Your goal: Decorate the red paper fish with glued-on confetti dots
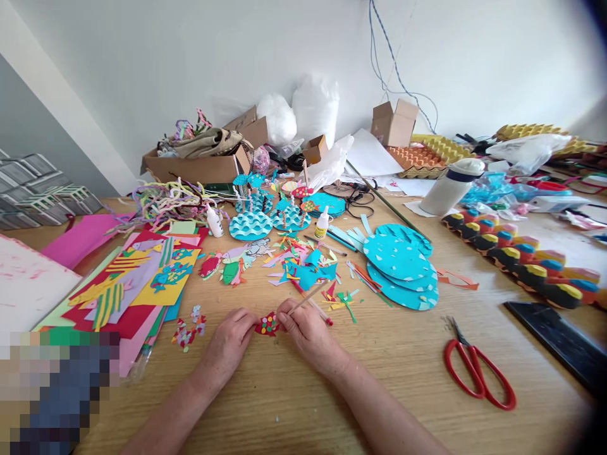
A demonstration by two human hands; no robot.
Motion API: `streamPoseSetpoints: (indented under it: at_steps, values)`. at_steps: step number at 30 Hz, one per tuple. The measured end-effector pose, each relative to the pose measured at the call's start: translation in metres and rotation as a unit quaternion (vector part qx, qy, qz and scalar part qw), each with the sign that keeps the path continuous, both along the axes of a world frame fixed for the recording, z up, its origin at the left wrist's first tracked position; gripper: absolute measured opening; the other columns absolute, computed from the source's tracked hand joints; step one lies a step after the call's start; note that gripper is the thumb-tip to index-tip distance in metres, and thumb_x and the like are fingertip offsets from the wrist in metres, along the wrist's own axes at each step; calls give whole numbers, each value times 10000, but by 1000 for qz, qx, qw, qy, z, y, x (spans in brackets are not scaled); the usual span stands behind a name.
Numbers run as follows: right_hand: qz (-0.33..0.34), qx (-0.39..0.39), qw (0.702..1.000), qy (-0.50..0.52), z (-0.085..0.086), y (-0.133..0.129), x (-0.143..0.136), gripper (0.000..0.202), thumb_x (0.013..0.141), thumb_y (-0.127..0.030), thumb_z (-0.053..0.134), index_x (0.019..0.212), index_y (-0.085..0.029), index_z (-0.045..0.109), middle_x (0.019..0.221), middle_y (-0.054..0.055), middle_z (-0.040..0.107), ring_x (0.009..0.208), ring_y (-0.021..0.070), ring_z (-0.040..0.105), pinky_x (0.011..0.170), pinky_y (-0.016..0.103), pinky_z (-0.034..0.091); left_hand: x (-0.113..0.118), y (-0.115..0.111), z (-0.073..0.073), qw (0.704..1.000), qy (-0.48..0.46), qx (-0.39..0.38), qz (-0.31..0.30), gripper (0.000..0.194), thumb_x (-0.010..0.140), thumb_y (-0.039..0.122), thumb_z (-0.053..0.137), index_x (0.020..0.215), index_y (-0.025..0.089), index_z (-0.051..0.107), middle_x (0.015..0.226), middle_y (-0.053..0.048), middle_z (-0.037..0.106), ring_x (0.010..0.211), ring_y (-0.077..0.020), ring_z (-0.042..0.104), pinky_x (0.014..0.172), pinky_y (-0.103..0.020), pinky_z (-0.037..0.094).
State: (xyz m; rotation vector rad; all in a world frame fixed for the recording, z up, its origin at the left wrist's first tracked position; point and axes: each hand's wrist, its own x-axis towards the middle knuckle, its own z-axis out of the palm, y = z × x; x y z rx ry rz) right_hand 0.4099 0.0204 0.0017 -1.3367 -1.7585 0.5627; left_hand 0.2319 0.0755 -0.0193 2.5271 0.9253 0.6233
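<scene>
A small red paper fish (267, 324) with coloured dots lies between my two hands near the middle of the table. The fingers of my left hand (233, 335) are closed on its left end. My right hand (306, 332) is closed around a thin wooden stick (310, 298) that slants up to the right, and its fingertips touch the fish's right end. Beneath that hand a red pencil-like stick (329, 321) pokes out. Left of my left hand is a little heap of paper dots (188, 328). Just beyond lie cut paper fish (233, 268) and blue paper pieces (310, 272).
Red-handled scissors (478, 373) and a black phone-like slab (552, 341) lie at right. Blue discs (403, 265), glue bottles (322, 223) and wavy blue stands (250, 225) are farther back. Coloured paper sheets (128, 284) are stacked at left. A white bottle (453, 188) stands behind.
</scene>
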Motion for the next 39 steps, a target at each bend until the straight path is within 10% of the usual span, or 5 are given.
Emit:
streamPoseSetpoints:
  at_steps: [39]
  values:
    - [-7,-7,1000,19,5,-2,3,256,889,-204,360,662,-183,476,671,20,554,627,127,503,604,231,389,0,0,-1,1000,-7,8,1,163,828,129,431,806,189,581,771,-26,610,758,-174,582,673,-300,486]
